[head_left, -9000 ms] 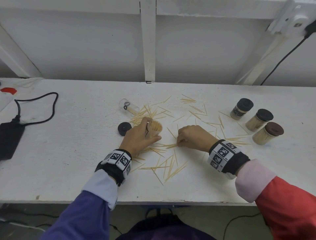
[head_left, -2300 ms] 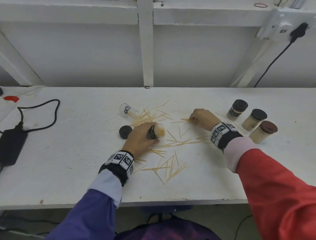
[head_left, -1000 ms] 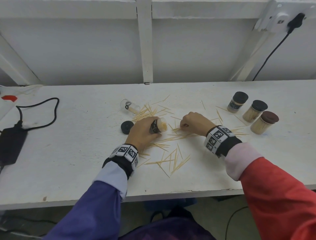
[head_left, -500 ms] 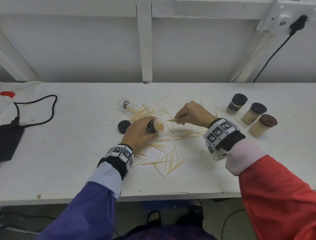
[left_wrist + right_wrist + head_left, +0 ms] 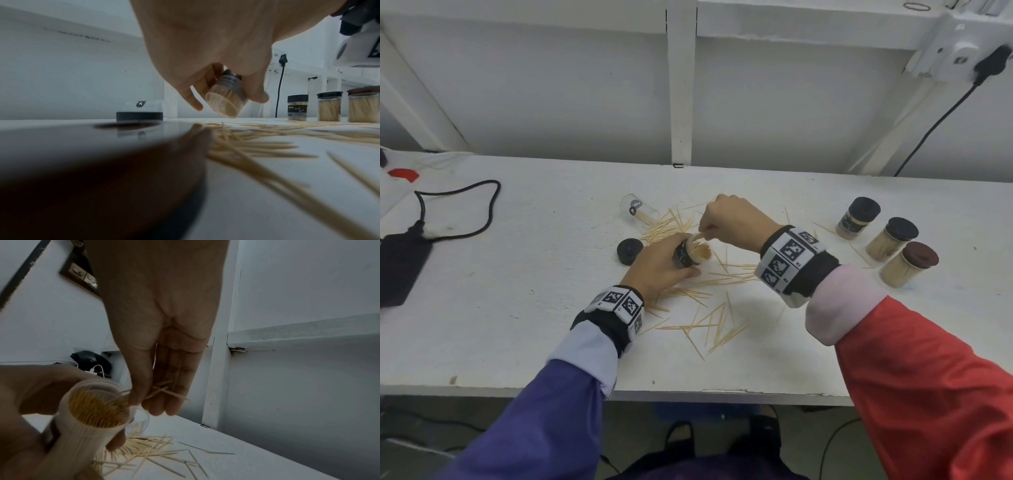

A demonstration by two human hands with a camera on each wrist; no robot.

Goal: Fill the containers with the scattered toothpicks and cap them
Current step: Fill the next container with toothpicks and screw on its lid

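- nearest, loose toothpicks (image 5: 717,325) lie criss-crossed on the white worktop (image 5: 482,325), just ahead of the left wrist band.
- next, the left hand (image 5: 654,270) has its fingers and thumb curled round an open container (image 5: 690,253); the container is tilted, lifted off the worktop, and packed nearly full of toothpicks, its mouth turned toward the right hand.
- right at that mouth, the right hand (image 5: 736,222) pinches a small bunch of toothpicks (image 5: 158,391) between thumb and fingers; their tips are at the container's rim.
- more scattered toothpicks spread under and between both hands.
- just left of the held container, a black cap (image 5: 630,251) lies flat on the worktop.
- behind the cap, an empty clear container (image 5: 637,209) lies on its side, with a pile of toothpicks beside its mouth.
- off to the right, well apart from the hands, three capped containers stand upright in a row, all full: two with black caps (image 5: 859,219) (image 5: 892,238) and one with a brown cap (image 5: 909,263).
- far left, a black adapter (image 5: 397,267) with a looped cable (image 5: 465,205) rests on the worktop.
- at the back right, a black plug (image 5: 991,63) sits in a wall socket.
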